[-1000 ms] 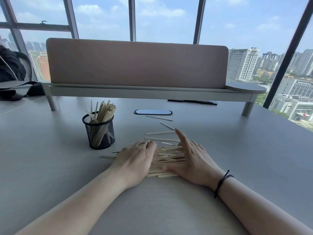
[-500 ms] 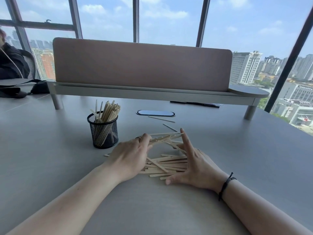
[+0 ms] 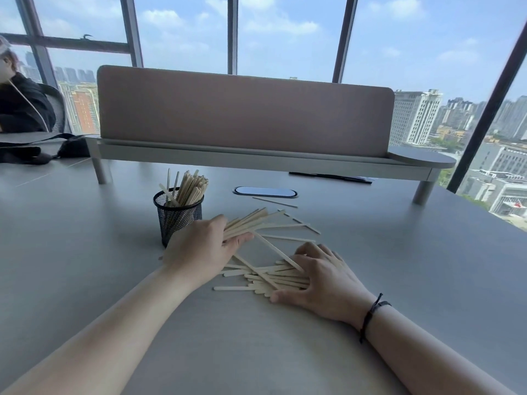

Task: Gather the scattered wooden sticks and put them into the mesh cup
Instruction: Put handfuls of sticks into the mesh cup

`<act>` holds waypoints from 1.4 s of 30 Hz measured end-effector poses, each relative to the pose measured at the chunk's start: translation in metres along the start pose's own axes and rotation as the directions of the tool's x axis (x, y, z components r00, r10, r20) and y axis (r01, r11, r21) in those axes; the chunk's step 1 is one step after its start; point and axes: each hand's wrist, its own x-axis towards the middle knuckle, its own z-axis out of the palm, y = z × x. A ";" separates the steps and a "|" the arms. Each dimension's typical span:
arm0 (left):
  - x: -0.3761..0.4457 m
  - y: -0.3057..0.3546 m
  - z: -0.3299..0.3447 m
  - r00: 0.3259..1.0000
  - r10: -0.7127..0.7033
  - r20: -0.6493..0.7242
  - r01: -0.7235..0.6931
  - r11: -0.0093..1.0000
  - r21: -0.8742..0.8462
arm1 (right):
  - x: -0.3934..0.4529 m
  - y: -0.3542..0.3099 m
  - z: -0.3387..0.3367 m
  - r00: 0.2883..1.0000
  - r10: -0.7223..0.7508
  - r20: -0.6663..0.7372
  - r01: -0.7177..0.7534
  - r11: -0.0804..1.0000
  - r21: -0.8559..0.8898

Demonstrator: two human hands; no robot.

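A black mesh cup (image 3: pixel 177 216) stands on the grey table, holding several pale wooden sticks (image 3: pixel 189 188) upright. Just right of the cup, my left hand (image 3: pixel 201 250) grips a bundle of sticks (image 3: pixel 249 220) that fans out to the upper right, tilted off the table. A loose pile of sticks (image 3: pixel 265 276) lies flat in front of me. My right hand (image 3: pixel 319 276) rests on the pile's right side, fingers curled over the stick ends. A few single sticks (image 3: pixel 288 238) lie beyond the pile.
A long raised shelf with a pink-brown divider panel (image 3: pixel 245 112) crosses the back of the table. A dark oval cable hatch (image 3: pixel 265 192) sits beyond the sticks. A person in black (image 3: pixel 20 106) sits at far left, with a black bag (image 3: pixel 42 151) on the table.
My left hand has closed on a bundle of sticks and lifted it toward the cup. My right hand moved right and lower onto the rest of the pile.
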 end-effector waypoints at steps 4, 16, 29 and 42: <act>-0.002 0.008 -0.002 1.000 -0.031 -0.003 0.031 0.998 -0.062 | 0.000 -0.007 0.001 1.000 0.006 -0.027 -0.006 1.000 0.001; -0.005 0.009 0.001 0.994 -0.026 0.108 0.008 0.985 0.170 | 0.005 0.003 0.010 0.984 -0.053 -0.170 0.070 0.993 0.092; -0.002 0.001 -0.001 0.977 -0.159 -0.142 0.141 0.982 -0.128 | 0.003 0.026 0.000 0.975 -0.067 -0.213 0.073 0.997 0.019; -0.001 0.014 0.012 0.912 -0.399 0.096 0.283 0.442 -0.851 | 0.002 -0.025 0.005 0.998 -0.028 0.059 0.031 0.998 -0.057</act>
